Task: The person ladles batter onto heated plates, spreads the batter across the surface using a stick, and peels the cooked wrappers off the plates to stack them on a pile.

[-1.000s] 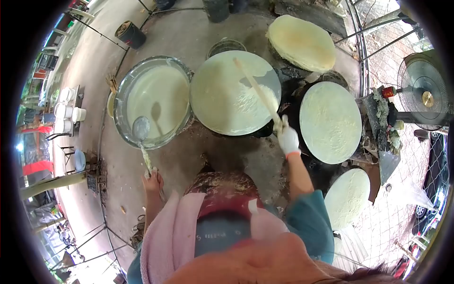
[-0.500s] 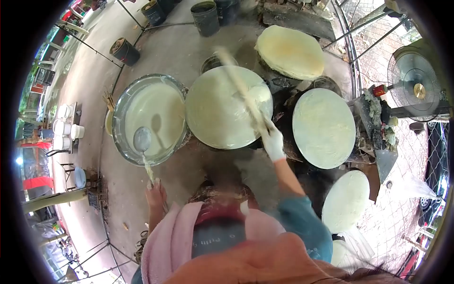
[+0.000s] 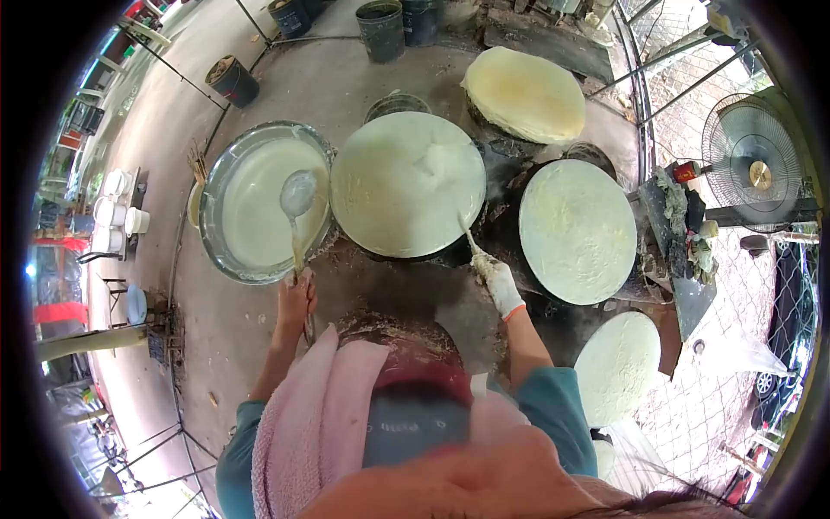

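Observation:
My left hand (image 3: pixel 297 298), bare, is closed around the handle of a ladle (image 3: pixel 298 192). The ladle's bowl is over the right side of a wide metal basin (image 3: pixel 212 246) of pale, creamy batter (image 3: pixel 259 203). On my right hand (image 3: pixel 501 290) is a white glove with an orange cuff. It grips a batter-crusted wooden scraper (image 3: pixel 467 232), whose thin tip is at the lower right edge of the middle round griddle (image 3: pixel 406 195). A pale layer of batter covers that griddle, with uneven patches toward its upper right.
To the right are a second round griddle (image 3: pixel 577 229) with a pale sheet and another pale disc (image 3: pixel 618 368). A stack of round flatbreads (image 3: pixel 526 93) sits at the back. Buckets (image 3: pixel 380 30) stand beyond, and a fan (image 3: pixel 752 156) is at far right.
The scraper has swung from lying across the middle griddle to its lower right edge, my right hand moving down slightly. My left hand and the ladle have shifted right and up.

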The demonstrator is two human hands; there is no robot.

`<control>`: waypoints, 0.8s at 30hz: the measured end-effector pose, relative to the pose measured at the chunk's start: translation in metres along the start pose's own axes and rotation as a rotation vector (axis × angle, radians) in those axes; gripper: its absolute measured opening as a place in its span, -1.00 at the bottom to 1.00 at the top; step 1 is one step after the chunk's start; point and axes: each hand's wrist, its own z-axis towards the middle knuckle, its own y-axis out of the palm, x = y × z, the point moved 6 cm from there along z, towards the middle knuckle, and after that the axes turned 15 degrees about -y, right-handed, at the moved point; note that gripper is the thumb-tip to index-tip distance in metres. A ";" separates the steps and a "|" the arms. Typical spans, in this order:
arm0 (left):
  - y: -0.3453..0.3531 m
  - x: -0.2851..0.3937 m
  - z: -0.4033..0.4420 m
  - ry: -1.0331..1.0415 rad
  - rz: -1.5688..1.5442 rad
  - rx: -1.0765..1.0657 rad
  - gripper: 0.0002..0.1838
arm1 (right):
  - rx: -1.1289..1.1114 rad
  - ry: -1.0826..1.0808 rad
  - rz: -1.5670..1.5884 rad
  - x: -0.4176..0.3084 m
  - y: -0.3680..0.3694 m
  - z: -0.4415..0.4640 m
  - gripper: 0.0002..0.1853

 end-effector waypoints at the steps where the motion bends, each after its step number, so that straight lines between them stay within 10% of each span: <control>1: -0.002 -0.003 0.020 0.176 0.172 -0.028 -0.85 | 0.004 -0.077 0.026 0.002 -0.003 0.004 -0.70; 4: 0.025 0.020 0.054 0.363 0.419 -0.144 -0.78 | 0.103 -0.243 0.109 -0.033 -0.002 0.002 -0.70; 14: 0.197 0.078 0.161 -0.086 0.357 -0.593 -0.76 | 0.349 -0.245 -0.008 0.009 0.033 -0.070 -0.62; 24: 0.162 0.053 0.141 -0.499 0.167 -0.611 -0.84 | 0.537 0.021 0.266 0.023 0.173 -0.067 -0.66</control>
